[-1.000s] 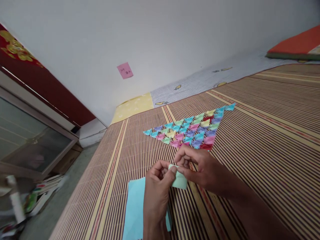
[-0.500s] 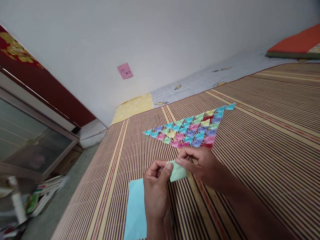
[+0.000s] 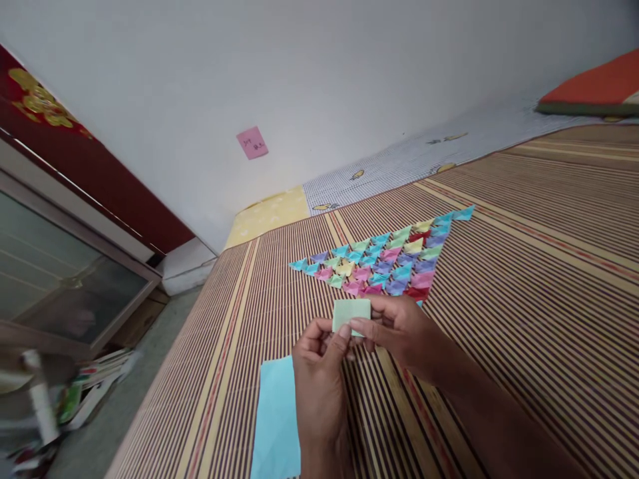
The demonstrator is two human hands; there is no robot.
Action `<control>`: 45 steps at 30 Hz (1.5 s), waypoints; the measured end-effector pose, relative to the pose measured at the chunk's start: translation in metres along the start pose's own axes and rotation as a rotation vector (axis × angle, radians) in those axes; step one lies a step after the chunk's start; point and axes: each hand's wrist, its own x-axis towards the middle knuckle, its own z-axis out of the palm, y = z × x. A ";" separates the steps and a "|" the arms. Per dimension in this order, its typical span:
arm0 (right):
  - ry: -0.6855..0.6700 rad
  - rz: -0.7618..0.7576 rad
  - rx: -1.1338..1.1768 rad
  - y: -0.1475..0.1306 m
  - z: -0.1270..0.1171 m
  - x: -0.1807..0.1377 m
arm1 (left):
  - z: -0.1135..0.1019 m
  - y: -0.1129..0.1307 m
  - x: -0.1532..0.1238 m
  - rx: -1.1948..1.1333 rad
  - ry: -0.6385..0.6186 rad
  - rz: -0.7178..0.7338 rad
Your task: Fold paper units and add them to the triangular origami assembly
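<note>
A small pale green folded paper [image 3: 351,313] stands upright between both my hands. My left hand [image 3: 319,379] pinches its lower left edge with thumb and fingers closed. My right hand [image 3: 399,329] pinches its lower right side. Just beyond them a triangle of several small coloured folded paper pieces [image 3: 384,261] lies flat on the striped bamboo mat [image 3: 524,279]. A light blue paper sheet [image 3: 275,419] lies on the mat under my left wrist.
The mat covers a bed against a white wall with a pink sticky note [image 3: 252,142]. An orange cushion [image 3: 594,90] lies at the far right. Left of the bed stand a glass-fronted cabinet [image 3: 60,266] and floor clutter [image 3: 54,406].
The green paper has been turned up from lying low and tilted between my fingers to standing upright, and both hands have risen slightly toward the coloured triangle.
</note>
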 end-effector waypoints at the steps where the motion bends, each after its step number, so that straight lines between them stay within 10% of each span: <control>1: -0.004 -0.008 -0.001 -0.001 0.000 -0.001 | -0.001 0.000 0.001 -0.020 -0.013 -0.015; 10: -0.018 -0.099 0.043 -0.009 0.001 -0.001 | 0.007 -0.001 0.003 -0.329 0.066 -0.006; 18: 0.155 -0.202 -0.322 -0.011 -0.007 -0.007 | 0.001 0.007 -0.003 0.178 0.188 0.118; 30: 0.133 -0.237 -0.198 -0.015 -0.006 -0.004 | -0.007 0.005 0.002 0.068 0.023 0.033; 45: 0.229 -0.372 -0.292 -0.013 0.012 -0.006 | 0.005 0.005 -0.002 0.102 0.344 0.197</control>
